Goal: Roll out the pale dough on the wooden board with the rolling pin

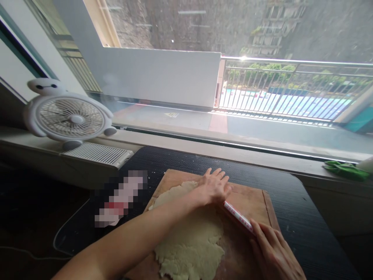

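Note:
A flattened sheet of pale dough [192,241] with ragged edges lies on a wooden board [247,194]. To its right, a thin white stick with red print [239,217] slants across the board. My left hand [214,186] reaches over the dough to the stick's far end, palm down with fingers stretched and spread; its palm hides that end. Around the near end of the stick, my right hand [275,249] is closed, with thumb and fingers along it. My left forearm covers part of the dough.
The board rests on a dark table [294,202] by a window. A blurred-out pinkish item [125,198] lies left of the board. On the sill stand a white fan [76,119] and, at far right, a green cloth-like bundle [346,171]. A cable [32,254] runs at lower left.

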The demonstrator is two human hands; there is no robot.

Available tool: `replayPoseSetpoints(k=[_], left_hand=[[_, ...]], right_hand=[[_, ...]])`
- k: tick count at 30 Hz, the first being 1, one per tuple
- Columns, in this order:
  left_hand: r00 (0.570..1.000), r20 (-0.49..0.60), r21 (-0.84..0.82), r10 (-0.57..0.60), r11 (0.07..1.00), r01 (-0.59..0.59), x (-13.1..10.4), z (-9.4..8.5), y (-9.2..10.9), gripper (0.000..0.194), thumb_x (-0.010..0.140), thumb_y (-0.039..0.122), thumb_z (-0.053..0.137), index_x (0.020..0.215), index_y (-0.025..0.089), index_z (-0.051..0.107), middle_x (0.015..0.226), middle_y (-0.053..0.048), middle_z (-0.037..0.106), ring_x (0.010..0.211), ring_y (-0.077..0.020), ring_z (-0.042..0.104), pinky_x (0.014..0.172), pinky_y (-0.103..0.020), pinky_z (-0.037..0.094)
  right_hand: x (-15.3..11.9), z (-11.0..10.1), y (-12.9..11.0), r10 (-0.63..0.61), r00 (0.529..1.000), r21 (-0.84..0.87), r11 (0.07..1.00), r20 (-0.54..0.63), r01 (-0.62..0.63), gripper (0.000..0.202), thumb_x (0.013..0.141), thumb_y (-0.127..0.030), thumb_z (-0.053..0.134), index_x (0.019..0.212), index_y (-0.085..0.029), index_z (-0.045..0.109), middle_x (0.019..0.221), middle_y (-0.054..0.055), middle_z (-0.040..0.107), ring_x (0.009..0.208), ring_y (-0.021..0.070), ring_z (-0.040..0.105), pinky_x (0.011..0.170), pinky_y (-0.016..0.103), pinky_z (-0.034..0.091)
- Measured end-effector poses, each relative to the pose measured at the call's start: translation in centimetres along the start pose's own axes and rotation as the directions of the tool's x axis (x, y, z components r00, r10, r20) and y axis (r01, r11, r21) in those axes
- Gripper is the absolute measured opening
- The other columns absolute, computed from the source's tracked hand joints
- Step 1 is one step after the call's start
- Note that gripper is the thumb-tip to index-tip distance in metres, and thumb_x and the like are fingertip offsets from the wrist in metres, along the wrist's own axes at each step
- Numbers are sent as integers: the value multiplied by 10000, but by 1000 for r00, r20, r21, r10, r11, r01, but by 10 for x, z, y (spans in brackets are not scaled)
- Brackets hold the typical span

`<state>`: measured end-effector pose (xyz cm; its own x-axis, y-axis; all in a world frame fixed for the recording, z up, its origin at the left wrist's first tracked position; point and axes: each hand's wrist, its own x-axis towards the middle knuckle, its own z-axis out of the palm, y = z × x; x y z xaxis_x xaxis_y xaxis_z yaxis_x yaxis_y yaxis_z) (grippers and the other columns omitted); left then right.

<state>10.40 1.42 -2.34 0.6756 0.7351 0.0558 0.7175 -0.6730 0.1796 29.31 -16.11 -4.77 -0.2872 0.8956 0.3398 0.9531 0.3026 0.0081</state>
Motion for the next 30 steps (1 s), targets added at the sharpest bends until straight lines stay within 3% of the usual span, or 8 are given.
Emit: replayPoseSetpoints(k=[4, 11, 16, 18, 24, 30], left_hand=[[993, -92, 30, 70, 997, -68, -37, -1, 0, 493, 922, 462, 235, 1285, 212, 456, 1383, -63, 449, 1314, -225, 321, 1094, -480, 156], [997, 44, 11, -64, 998, 63, 16, -3, 3, 553, 905, 516, 222, 1305, 205, 445, 1415, -76, 405, 1337, -230, 284, 1069, -505, 214], [998, -43, 24, 52, 998, -51, -26, -4, 3, 542, 916, 506, 212, 1314, 212, 434, 1387, -65, 444, 1316, -226, 322, 1087, -484, 184], [995, -57, 25, 76, 997, -75, -32, -3, 1, 528, 920, 496, 214, 1313, 220, 432, 1390, -59, 442, 1313, -221, 327, 1090, -476, 180], [998, 8, 13, -59, 998, 59, 11, -1, -2, 561, 904, 521, 223, 1289, 193, 466, 1394, -87, 433, 1320, -245, 314, 1063, -526, 216], [994, -80, 45, 71, 997, -68, -32, -3, 4, 534, 917, 507, 214, 1305, 222, 444, 1385, -49, 449, 1315, -235, 317, 1087, -496, 184]], right_hand=[[-6, 1, -5, -50, 999, -14, 999, -7, 50, 391, 906, -270, 338, 1278, -209, 440, 1062, 69, 610, 921, 184, 593, 749, 280, 519], [8, -3, 4, 75, 996, -45, 996, -41, -77, 382, 927, -324, 297, 1244, -181, 457, 1053, 78, 608, 915, 202, 581, 734, 303, 512], [-2, -1, 4, -19, 993, -59, 998, -115, 13, 377, 935, -304, 261, 1224, -191, 475, 1037, 71, 616, 892, 184, 591, 696, 276, 502], [-2, -1, 5, -39, 992, -63, 998, -123, 31, 366, 932, -308, 276, 1206, -189, 487, 1020, 68, 623, 884, 184, 593, 691, 276, 501], [7, -3, 15, 60, 993, -32, 997, -101, -63, 382, 934, -337, 291, 1229, -174, 469, 1055, 81, 603, 905, 195, 575, 737, 295, 500], [-4, -1, 12, -37, 992, -14, 999, -120, 35, 370, 932, -288, 283, 1232, -188, 474, 1047, 74, 615, 913, 189, 579, 718, 284, 493]])
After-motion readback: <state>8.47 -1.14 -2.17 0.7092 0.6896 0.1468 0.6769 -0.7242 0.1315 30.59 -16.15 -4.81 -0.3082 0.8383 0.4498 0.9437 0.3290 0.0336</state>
